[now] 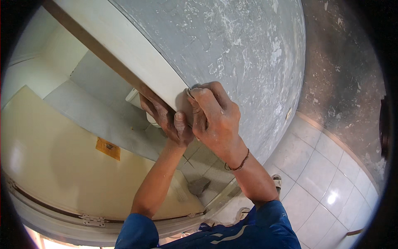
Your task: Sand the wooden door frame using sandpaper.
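A white door frame (137,45) runs slantwise from the upper left to my hands. My left hand (168,120) grips its edge, the thumb up near the frame's face and the fingers around the darker inner side. My right hand (217,116) is closed, pinching a small folded grey sheet that looks like sandpaper (188,93) against the frame's outer edge. Most of that sheet is hidden under my fingers. Pale dust covers both hands, and a thin braided bracelet (239,163) circles my right wrist.
Right of the frame is a grey, patchily plastered wall (232,45). A cream door (62,153) with an orange-yellow patch (108,148) and a metal hinge (92,220) stands at left. Behind the frame are white fixtures (134,98). Glossy tiles (315,182) cover the floor at right.
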Demonstrator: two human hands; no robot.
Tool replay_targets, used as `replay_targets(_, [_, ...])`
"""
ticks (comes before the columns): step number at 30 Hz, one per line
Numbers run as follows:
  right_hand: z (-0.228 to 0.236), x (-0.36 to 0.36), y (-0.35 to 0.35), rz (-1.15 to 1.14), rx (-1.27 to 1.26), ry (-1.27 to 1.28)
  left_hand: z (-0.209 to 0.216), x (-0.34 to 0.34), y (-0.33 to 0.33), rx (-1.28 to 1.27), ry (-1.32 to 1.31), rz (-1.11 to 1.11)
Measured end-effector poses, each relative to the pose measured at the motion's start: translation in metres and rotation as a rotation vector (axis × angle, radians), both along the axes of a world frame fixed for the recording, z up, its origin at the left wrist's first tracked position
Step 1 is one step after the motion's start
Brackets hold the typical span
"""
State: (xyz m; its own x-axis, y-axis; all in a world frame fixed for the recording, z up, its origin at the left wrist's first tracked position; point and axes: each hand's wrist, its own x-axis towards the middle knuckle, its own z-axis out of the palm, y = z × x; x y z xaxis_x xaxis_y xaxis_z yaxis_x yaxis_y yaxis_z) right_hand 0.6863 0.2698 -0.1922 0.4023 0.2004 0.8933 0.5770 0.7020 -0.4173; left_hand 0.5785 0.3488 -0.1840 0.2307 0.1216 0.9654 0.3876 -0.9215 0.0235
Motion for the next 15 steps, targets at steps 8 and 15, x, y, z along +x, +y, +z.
replay_targets(8, [-0.002, -0.002, -0.003, 0.039, -0.105, 0.049, 0.001, 0.002, -0.002, -0.001, -0.007, 0.013])
replay_targets(15, [-0.015, 0.004, -0.010, 0.107, -0.146, 0.115, 0.002, 0.001, 0.000, 0.015, -0.008, -0.010])
